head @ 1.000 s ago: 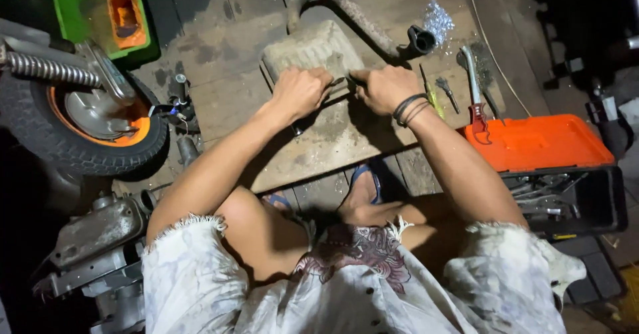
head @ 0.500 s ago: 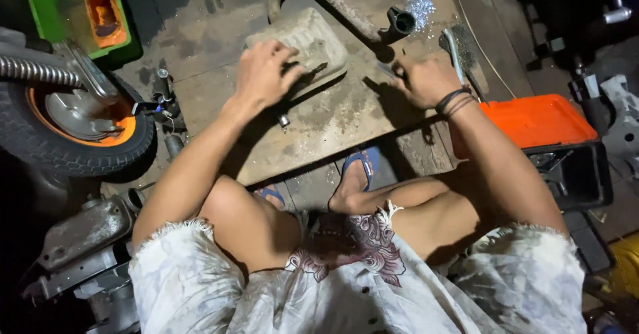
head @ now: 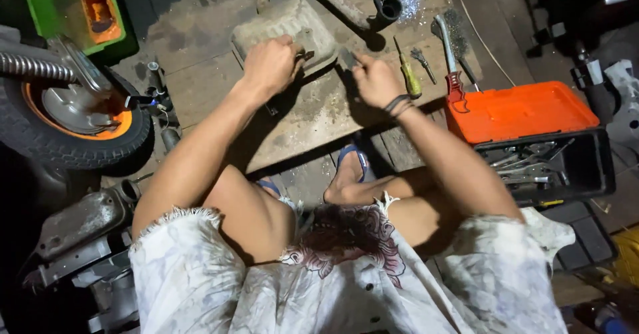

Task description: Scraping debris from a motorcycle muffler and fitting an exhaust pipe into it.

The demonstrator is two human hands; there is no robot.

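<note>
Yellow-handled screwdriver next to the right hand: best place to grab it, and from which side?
Grip the yellow-handled screwdriver by its thick handle end, coming from above. It lies flat on the board, handle nearest the right hand, thin shaft pointing away.

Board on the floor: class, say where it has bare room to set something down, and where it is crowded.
Bare board lies below the left hand and right hand, down to its near edge. Bare planks run between the green bin and the grey cover. It is crowded right of the right hand: screwdriver, wire brush, orange toolbox.
</note>
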